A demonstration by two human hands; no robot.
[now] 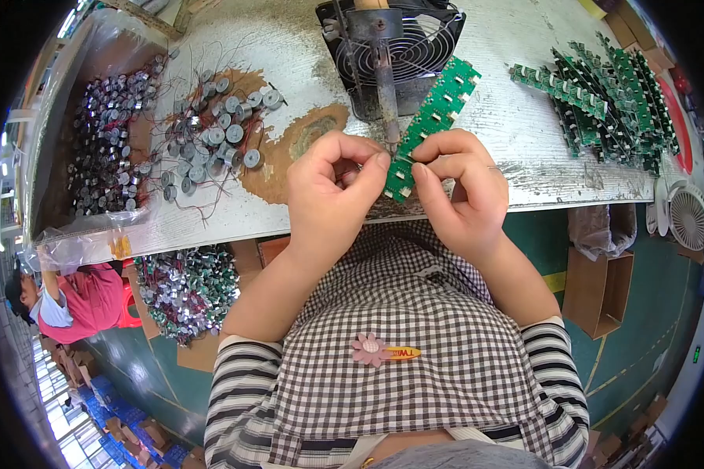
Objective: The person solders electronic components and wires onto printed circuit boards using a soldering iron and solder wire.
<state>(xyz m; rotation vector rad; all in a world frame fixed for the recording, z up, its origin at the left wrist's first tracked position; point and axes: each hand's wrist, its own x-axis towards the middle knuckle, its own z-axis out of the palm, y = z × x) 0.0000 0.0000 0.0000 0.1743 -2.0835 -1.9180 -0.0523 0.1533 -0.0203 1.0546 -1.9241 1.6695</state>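
Note:
A long green circuit board strip (436,117) with small white connectors lies slantwise over the table edge in front of me. My right hand (471,191) pinches its right edge between thumb and bent fingers. On the strip's other side my left hand (328,187) is closed, thumb against forefinger, beside the board; what sits in that pinch is too small and hidden to name. An upright soldering iron (383,74) on a stand points its tip down between my two hands, close to the board. Behind it stands a black fan (426,51) with a wire guard.
Loose small round motors (219,133) with thin wires lie left of my hands, beside a box (51,148) holding many more. Green board strips (614,98) are piled at the right. Below the table are a heap of wired parts (188,293) and a cardboard box (598,289). Another person (86,305) sits at left.

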